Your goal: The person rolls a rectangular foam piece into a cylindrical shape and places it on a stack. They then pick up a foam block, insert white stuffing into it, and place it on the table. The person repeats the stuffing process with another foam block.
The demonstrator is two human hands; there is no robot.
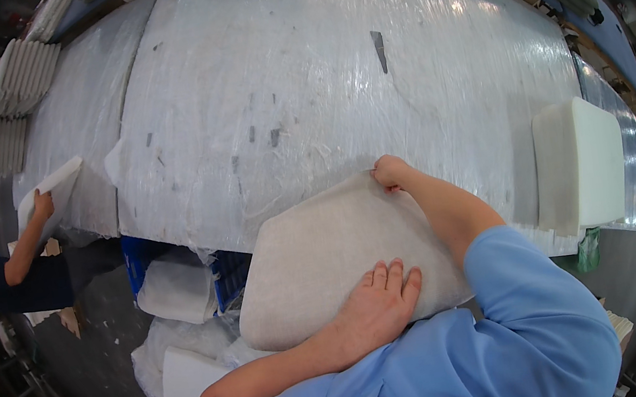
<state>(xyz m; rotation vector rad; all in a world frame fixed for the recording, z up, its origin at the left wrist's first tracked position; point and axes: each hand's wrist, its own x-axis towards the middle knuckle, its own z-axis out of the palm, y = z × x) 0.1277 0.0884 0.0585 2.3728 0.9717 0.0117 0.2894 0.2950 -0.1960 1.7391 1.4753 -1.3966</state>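
At the far left, a stack of pale, flat pads (1, 80) stands on the far side of a co-worker (25, 280), who holds a white piece (61, 190) raised at a tilt. Nearer, a blue crate (135, 265) sits below the worktop's edge, with a plastic-wrapped pad (176, 290) beside it and a white block (189, 383) lower down among clear plastic bags.

The beige cushion (313, 252) is in the middle, its far part over the film-covered worktop (301, 79) and its near edge close against the person's blue shirt (431, 369). The left hand (381, 299) lies flat on its face, fingers a little apart, pressing rather than gripping. The right hand (389, 174) is closed on the far corner (the fingertips are hidden, so how much fabric they hold I cannot tell).

The near part seems to overhang the worktop, so if the left palm lifted or the corner grip loosened, the cushion could slide toward the lap or the floor. A hard tug at that one corner might skew or stretch the cover, and loose film could snag beneath it.

At the right, a pile of thick pale cushions (577, 162) stands above a green bag (588, 250).
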